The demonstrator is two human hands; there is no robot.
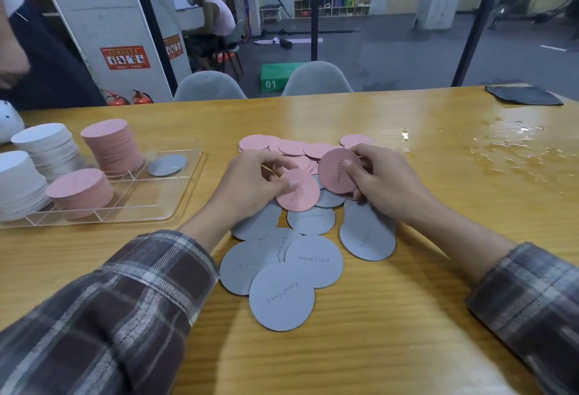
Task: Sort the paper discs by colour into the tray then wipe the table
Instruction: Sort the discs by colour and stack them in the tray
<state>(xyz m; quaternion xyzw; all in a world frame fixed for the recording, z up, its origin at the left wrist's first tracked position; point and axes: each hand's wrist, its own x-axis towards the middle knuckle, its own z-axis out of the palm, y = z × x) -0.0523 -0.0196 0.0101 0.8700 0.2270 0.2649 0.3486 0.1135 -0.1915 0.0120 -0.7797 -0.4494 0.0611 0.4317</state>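
A wooden table (pixel 391 316) fills the lower view, with two grey chairs (pixel 209 86) pushed in at its far edge and a concrete hall beyond glass, where a seated person (pixel 210 18) bends over something. Near the left edge of the table lies a clear tray (pixel 175 206) split into compartments. Its left compartments hold two white stacks (pixel 47 144) and its middle ones two pink stacks (pixel 112 147), the far pink stack taller than the near one; a single grey disc (pixel 167 165) lies in the far right compartment. At the far right corner of the table rests a dark cloth (pixel 523 95), and nearer than it, by the right edge, spreads a wet patch (pixel 513 150). In the middle of the table the loose grey discs (pixel 282 296) overlap toward the near edge, some bearing handwriting, and the loose pink discs (pixel 291 147) lie just behind them. Over this pile the left hand (pixel 247 184), in a plaid sleeve (pixel 125 300), pinches a pale pink disc (pixel 297 191) between thumb and fingers. The right hand (pixel 385 181) grips a darker pink disc (pixel 340 170), thumb pressed on its face, held tilted just beside the other.
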